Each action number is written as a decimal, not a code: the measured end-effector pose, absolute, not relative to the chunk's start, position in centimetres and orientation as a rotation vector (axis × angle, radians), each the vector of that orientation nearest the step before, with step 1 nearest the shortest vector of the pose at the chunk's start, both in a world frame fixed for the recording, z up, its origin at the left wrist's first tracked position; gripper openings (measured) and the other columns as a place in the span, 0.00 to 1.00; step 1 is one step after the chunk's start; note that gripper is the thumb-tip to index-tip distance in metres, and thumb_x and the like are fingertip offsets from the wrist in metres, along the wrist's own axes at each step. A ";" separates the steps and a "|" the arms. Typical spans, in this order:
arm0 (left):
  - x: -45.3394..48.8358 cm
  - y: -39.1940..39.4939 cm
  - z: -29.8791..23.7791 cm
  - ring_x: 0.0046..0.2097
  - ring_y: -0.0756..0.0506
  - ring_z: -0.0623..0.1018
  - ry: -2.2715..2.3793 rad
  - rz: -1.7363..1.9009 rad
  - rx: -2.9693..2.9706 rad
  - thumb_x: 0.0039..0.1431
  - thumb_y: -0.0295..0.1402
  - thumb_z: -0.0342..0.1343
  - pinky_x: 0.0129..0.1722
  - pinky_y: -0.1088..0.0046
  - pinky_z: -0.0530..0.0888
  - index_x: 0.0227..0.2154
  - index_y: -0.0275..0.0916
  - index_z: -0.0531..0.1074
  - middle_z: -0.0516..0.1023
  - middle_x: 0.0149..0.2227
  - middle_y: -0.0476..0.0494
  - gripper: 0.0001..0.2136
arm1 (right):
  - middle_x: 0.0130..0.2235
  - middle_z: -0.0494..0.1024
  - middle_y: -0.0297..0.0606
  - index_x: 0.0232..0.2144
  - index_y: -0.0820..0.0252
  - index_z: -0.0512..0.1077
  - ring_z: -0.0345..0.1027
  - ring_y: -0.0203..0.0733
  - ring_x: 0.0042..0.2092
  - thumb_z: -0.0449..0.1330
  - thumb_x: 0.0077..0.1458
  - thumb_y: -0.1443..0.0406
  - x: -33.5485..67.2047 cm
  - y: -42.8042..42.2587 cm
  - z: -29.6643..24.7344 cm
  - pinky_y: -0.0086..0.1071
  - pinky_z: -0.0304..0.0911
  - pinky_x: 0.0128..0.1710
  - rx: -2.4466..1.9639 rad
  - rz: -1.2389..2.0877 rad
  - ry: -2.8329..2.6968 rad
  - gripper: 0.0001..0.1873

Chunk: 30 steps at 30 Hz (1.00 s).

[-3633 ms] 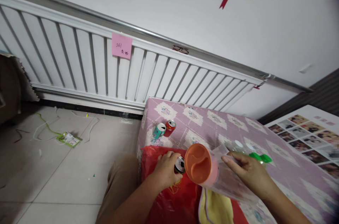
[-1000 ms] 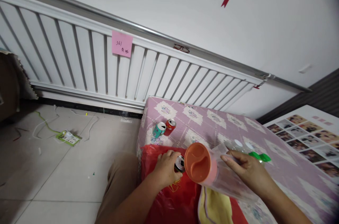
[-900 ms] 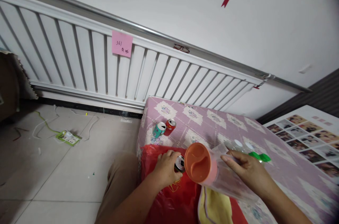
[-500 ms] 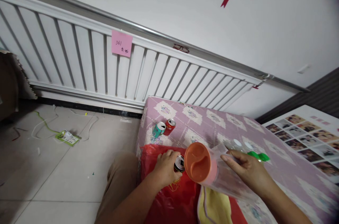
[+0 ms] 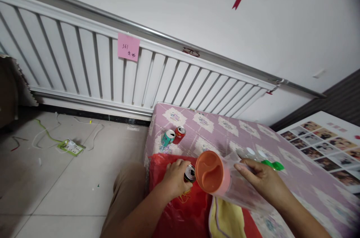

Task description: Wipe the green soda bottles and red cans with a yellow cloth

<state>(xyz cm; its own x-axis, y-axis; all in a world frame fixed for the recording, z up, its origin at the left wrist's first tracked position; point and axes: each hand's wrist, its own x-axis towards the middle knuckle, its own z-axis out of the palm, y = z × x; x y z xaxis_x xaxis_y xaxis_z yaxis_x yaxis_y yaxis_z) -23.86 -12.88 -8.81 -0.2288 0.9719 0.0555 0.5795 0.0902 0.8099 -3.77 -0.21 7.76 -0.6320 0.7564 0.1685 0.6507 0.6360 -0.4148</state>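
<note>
With fingers wrapped around it, my left hand (image 5: 176,177) grips a dark drink can (image 5: 190,173), its opened top facing up, over a red plastic bag (image 5: 168,208). My right hand (image 5: 260,180) holds the handle of a clear plastic pitcher (image 5: 242,187). The pitcher is tilted sideways, so its orange lid (image 5: 209,171) faces left, close beside the can. A teal can (image 5: 168,138) and a red can (image 5: 179,135) stand together behind the bag. In front of the pitcher lies a folded yellow cloth (image 5: 227,218).
A bed or table with a purple patterned cover (image 5: 210,125) bears these things. Clear bottles with green caps (image 5: 272,165) lie behind my right hand. A white radiator (image 5: 107,69) runs along the wall. A power strip (image 5: 71,146) and wires lie on the floor at left.
The view has shifted very slightly. Both hands, the dark can and the pitcher stay in nearly the same places.
</note>
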 end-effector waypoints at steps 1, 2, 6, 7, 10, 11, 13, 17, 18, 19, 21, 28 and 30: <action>-23.9 -12.9 -8.8 0.55 0.37 0.71 1.863 1.011 1.521 0.46 0.35 0.63 0.57 0.59 0.66 0.56 0.47 0.65 0.71 0.55 0.43 0.31 | 0.21 0.66 0.31 0.19 0.56 0.67 0.61 0.38 0.26 0.54 0.54 0.42 -3.7 -0.1 7.7 0.31 0.55 0.25 -1.127 0.454 -2.541 0.27; -23.9 -12.9 -8.8 0.55 0.37 0.71 1.861 1.014 1.521 0.46 0.35 0.63 0.57 0.59 0.66 0.56 0.47 0.65 0.71 0.55 0.43 0.31 | 0.21 0.66 0.31 0.19 0.56 0.67 0.61 0.38 0.26 0.54 0.55 0.42 -3.6 0.1 7.7 0.31 0.55 0.25 -1.129 0.457 -2.553 0.27; -23.9 -12.9 -8.7 0.56 0.37 0.71 1.852 1.030 1.523 0.46 0.34 0.62 0.56 0.59 0.66 0.56 0.45 0.66 0.71 0.55 0.41 0.30 | 0.21 0.66 0.30 0.20 0.56 0.68 0.62 0.39 0.26 0.54 0.54 0.42 -3.1 0.8 7.4 0.30 0.56 0.26 -1.132 0.471 -2.602 0.26; -23.9 -12.9 -8.7 0.56 0.37 0.71 1.850 1.034 1.526 0.46 0.34 0.62 0.56 0.59 0.66 0.56 0.45 0.66 0.71 0.55 0.41 0.30 | 0.21 0.66 0.30 0.20 0.56 0.68 0.62 0.38 0.26 0.54 0.54 0.42 -3.0 0.9 7.2 0.30 0.57 0.26 -1.129 0.471 -2.604 0.26; -23.9 -12.9 -8.7 0.56 0.37 0.71 1.843 1.041 1.532 0.46 0.34 0.62 0.56 0.59 0.65 0.56 0.44 0.66 0.72 0.55 0.41 0.31 | 0.20 0.65 0.30 0.18 0.56 0.66 0.62 0.38 0.25 0.55 0.54 0.43 -2.7 1.2 6.6 0.30 0.56 0.26 -1.114 0.475 -2.566 0.26; -23.9 -12.9 -8.7 0.56 0.37 0.71 1.842 1.043 1.533 0.46 0.33 0.62 0.56 0.59 0.65 0.56 0.44 0.66 0.72 0.55 0.41 0.31 | 0.20 0.64 0.30 0.18 0.56 0.66 0.61 0.38 0.25 0.54 0.54 0.43 -2.5 1.3 6.4 0.30 0.56 0.26 -1.107 0.486 -2.552 0.26; -23.9 -12.9 -8.7 0.56 0.37 0.71 1.841 1.044 1.533 0.46 0.33 0.62 0.56 0.60 0.65 0.56 0.45 0.66 0.72 0.55 0.42 0.30 | 0.20 0.64 0.30 0.18 0.56 0.65 0.61 0.38 0.25 0.54 0.54 0.44 -2.3 1.4 6.0 0.30 0.57 0.26 -1.092 0.516 -2.525 0.26; -23.8 -13.0 -8.7 0.56 0.38 0.71 1.837 1.052 1.526 0.47 0.33 0.62 0.56 0.61 0.65 0.56 0.46 0.66 0.72 0.55 0.43 0.30 | 0.20 0.64 0.30 0.18 0.56 0.64 0.60 0.38 0.25 0.54 0.54 0.45 -2.0 1.4 5.7 0.30 0.58 0.26 -1.088 0.574 -2.467 0.25; -23.8 -13.1 -8.7 0.56 0.38 0.71 1.836 1.054 1.523 0.47 0.33 0.62 0.56 0.61 0.65 0.56 0.45 0.66 0.72 0.55 0.42 0.30 | 0.20 0.63 0.30 0.17 0.56 0.63 0.60 0.38 0.25 0.54 0.54 0.45 -2.0 1.3 5.8 0.30 0.58 0.26 -1.089 0.587 -2.455 0.25; -23.8 -13.1 -8.7 0.56 0.38 0.70 1.834 1.055 1.520 0.46 0.32 0.62 0.56 0.60 0.65 0.55 0.44 0.66 0.72 0.55 0.42 0.30 | 0.20 0.63 0.30 0.17 0.56 0.63 0.59 0.38 0.25 0.55 0.53 0.45 -2.0 1.2 6.0 0.30 0.58 0.26 -1.091 0.597 -2.445 0.25; -23.8 -13.1 -8.6 0.56 0.38 0.70 1.833 1.058 1.513 0.46 0.31 0.62 0.56 0.60 0.65 0.55 0.44 0.66 0.72 0.55 0.42 0.30 | 0.20 0.62 0.30 0.16 0.56 0.62 0.58 0.38 0.25 0.55 0.52 0.45 -2.0 0.9 6.3 0.30 0.58 0.25 -1.093 0.616 -2.426 0.25; -23.6 -13.2 -8.2 0.57 0.37 0.70 1.843 1.051 1.494 0.45 0.29 0.60 0.57 0.58 0.64 0.55 0.42 0.66 0.72 0.56 0.40 0.30 | 0.19 0.61 0.29 0.16 0.56 0.62 0.56 0.36 0.24 0.58 0.49 0.43 -0.4 0.9 6.2 0.29 0.56 0.22 -1.165 0.799 -2.149 0.26; -23.6 -13.2 -8.4 0.58 0.37 0.70 1.839 1.056 1.492 0.45 0.28 0.59 0.58 0.59 0.64 0.55 0.42 0.66 0.72 0.56 0.40 0.30 | 0.19 0.62 0.29 0.16 0.55 0.62 0.57 0.36 0.23 0.60 0.47 0.43 0.1 1.1 5.9 0.29 0.57 0.21 -1.200 0.887 -2.009 0.26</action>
<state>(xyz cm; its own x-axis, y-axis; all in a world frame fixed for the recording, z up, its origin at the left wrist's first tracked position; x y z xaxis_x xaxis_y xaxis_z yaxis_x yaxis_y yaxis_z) -23.61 -13.23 -8.37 -0.2396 0.9688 0.0638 0.5437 0.0794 0.8355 0.10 1.07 5.93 -0.3881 0.9053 0.1726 0.4823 0.3590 -0.7991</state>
